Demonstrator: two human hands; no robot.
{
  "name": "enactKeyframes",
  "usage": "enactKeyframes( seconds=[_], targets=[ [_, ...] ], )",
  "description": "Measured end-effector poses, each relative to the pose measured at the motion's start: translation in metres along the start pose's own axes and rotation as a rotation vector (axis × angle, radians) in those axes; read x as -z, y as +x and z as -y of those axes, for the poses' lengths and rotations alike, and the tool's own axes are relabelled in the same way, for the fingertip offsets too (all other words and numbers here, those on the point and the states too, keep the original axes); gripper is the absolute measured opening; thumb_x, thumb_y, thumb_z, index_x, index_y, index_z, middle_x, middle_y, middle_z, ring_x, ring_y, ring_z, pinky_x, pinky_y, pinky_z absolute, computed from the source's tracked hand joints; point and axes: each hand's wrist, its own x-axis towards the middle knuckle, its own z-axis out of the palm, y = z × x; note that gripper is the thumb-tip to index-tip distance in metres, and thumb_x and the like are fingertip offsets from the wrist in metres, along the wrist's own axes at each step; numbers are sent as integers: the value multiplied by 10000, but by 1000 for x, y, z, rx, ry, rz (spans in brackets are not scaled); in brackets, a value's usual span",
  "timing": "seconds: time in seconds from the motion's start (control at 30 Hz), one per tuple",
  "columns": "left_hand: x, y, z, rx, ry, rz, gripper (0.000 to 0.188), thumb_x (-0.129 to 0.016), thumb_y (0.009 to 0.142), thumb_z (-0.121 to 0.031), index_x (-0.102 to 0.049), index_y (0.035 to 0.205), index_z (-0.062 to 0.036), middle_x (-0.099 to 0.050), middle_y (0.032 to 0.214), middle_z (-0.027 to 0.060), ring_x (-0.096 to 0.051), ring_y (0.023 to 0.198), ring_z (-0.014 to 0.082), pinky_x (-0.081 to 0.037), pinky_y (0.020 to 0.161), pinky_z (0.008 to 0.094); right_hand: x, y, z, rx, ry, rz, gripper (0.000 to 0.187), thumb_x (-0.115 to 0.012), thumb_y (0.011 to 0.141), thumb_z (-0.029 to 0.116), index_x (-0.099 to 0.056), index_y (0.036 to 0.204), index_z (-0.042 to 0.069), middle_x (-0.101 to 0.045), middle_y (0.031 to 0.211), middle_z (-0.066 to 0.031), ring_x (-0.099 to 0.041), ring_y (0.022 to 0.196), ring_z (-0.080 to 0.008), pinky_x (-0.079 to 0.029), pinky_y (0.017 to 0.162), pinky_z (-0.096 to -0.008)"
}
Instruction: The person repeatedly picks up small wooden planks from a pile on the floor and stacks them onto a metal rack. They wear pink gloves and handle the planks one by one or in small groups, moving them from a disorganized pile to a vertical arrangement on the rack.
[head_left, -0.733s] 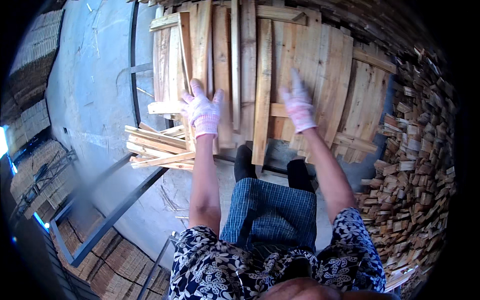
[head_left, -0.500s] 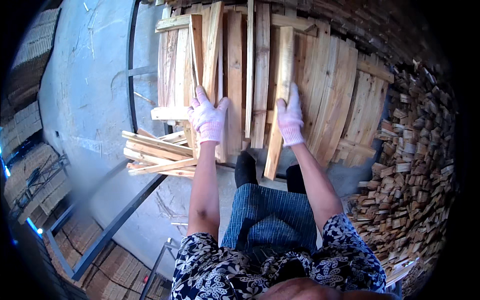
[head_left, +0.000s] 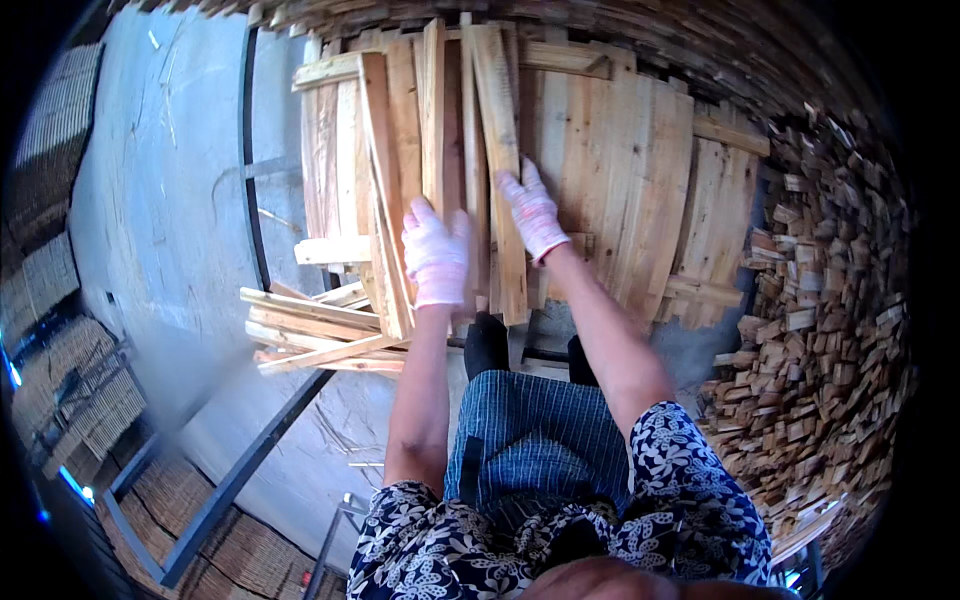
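My left hand (head_left: 437,258), in a pale pinkish glove, is over the lower part of a narrow wooden board (head_left: 433,115). Its thumb and fingers sit on either side of that board, and the palm hides its lower end. The right hand (head_left: 533,213), gloved alike, grips a longer, slightly tilted board (head_left: 494,105) by its right edge, thumb on top. A further loose board (head_left: 384,190) slants just left of my left hand. These boards lie on a layer of flat planks (head_left: 585,150) joined by crosspieces.
Short wooden sticks (head_left: 315,325) lie in a loose bundle at the lower left, near a dark metal frame (head_left: 240,475). Cut wood ends (head_left: 815,320) are piled along the right. Grey concrete floor (head_left: 160,190) stretches to the left.
My right hand has moved the long board leftward across the planks, nearer to my left hand. The left hand has shifted slightly right, and a board beside it now slants more.
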Motion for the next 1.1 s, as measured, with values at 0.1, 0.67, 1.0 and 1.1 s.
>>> enactKeyframes(
  seconds=[0.1, 0.67, 1.0, 1.1],
  targets=[
    [-19, -25, -36, -162, 297, -55, 720, -723, 849, -418, -431, 1379, -27, -586, 1112, 272, -574, 1015, 465, -501, 853, 551, 26, -31, -9, -17, -248, -113, 668, -598, 977, 442, -379, 1506, 98, -618, 1229, -313, -590, 1156, -481, -459, 988, -474],
    [-117, -71, -71, -182, 8, -99, 828, -742, 776, -99, -304, 1467, 21, -307, 1522, 351, -328, 1401, 512, -294, 1174, 556, 349, -13, -144, -8, -715, -325, 598, -457, 1049, 392, -326, 1550, 92, -313, 1590, -258, -339, 1451, -450, -294, 1176, -503],
    [-15, -54, 2, -151, 68, -99, 801, -689, 812, -84, -300, 1500, 42, -529, 1271, 283, -573, 1062, 466, -492, 926, 529, 112, -25, 2, 364, -771, -37, 704, -626, 948, 356, -345, 1544, 107, -538, 1293, -347, -541, 1186, -509, -465, 1005, -523],
    [-22, -29, 7, -97, 284, -76, 863, -748, 832, -232, -285, 1523, -4, -535, 1233, 269, -555, 1077, 431, -481, 923, 518, 1, -9, 16, 102, -784, -121, 838, -639, 930, 392, -189, 1590, 138, -476, 1359, -359, -557, 1177, -511, -478, 996, -531]
  ],
)
